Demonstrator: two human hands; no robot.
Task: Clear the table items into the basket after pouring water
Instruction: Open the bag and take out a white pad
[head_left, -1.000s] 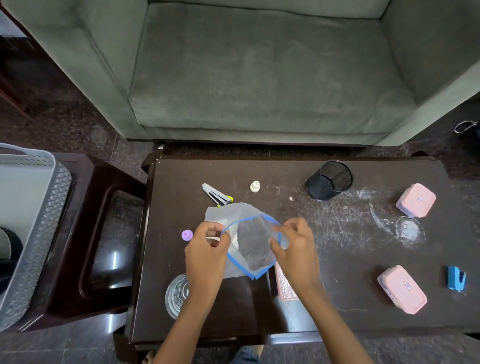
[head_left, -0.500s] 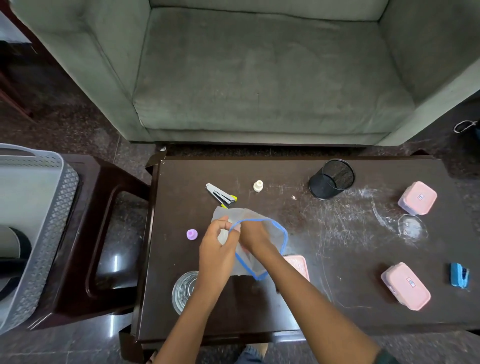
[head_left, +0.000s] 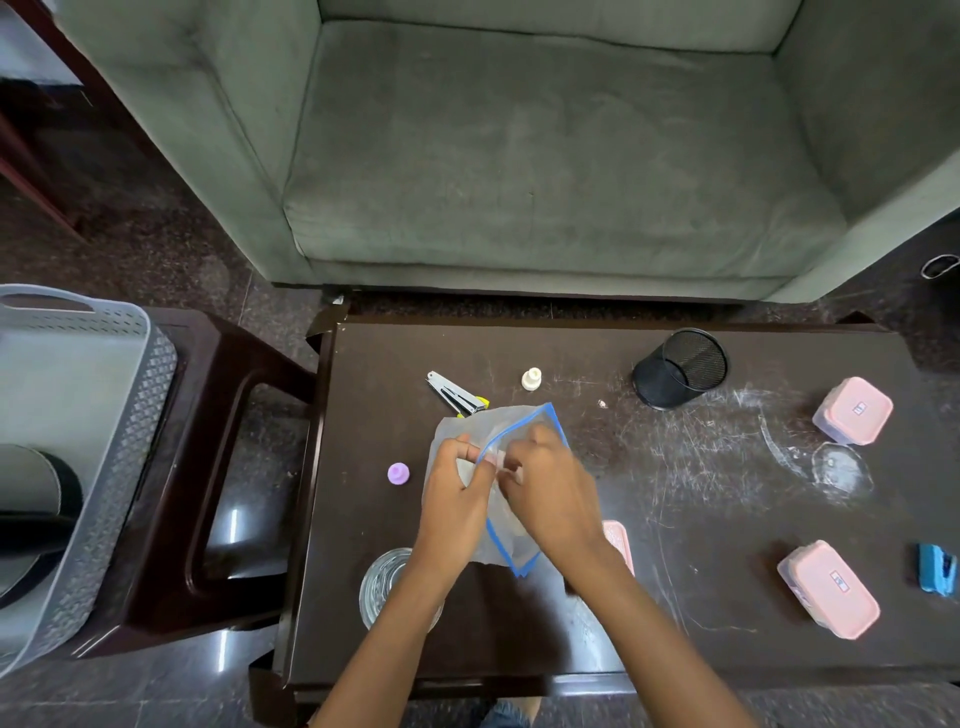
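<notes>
A clear zip bag with a blue rim (head_left: 511, 426) is held above the dark table (head_left: 701, 519). My left hand (head_left: 454, 499) pinches its left edge. My right hand (head_left: 550, 488) grips the rim beside it, fingers at the bag's mouth; whether something small is in the fingers I cannot tell. A glass of water (head_left: 384, 582) stands under my left forearm. The grey perforated basket (head_left: 104, 467) sits on a stool to the left.
On the table lie a stapler (head_left: 457, 400), a white cap (head_left: 531, 378), a purple cap (head_left: 398, 474), a black mesh pen cup (head_left: 680, 369), three pink boxes (head_left: 852, 410) (head_left: 826, 595) (head_left: 618, 545), a clear lid (head_left: 841, 470) and a blue item (head_left: 937, 569). A green sofa is behind.
My right hand went from holding the bag's right edge to the left side of its mouth, next to my left hand. The bag's opening has narrowed.
</notes>
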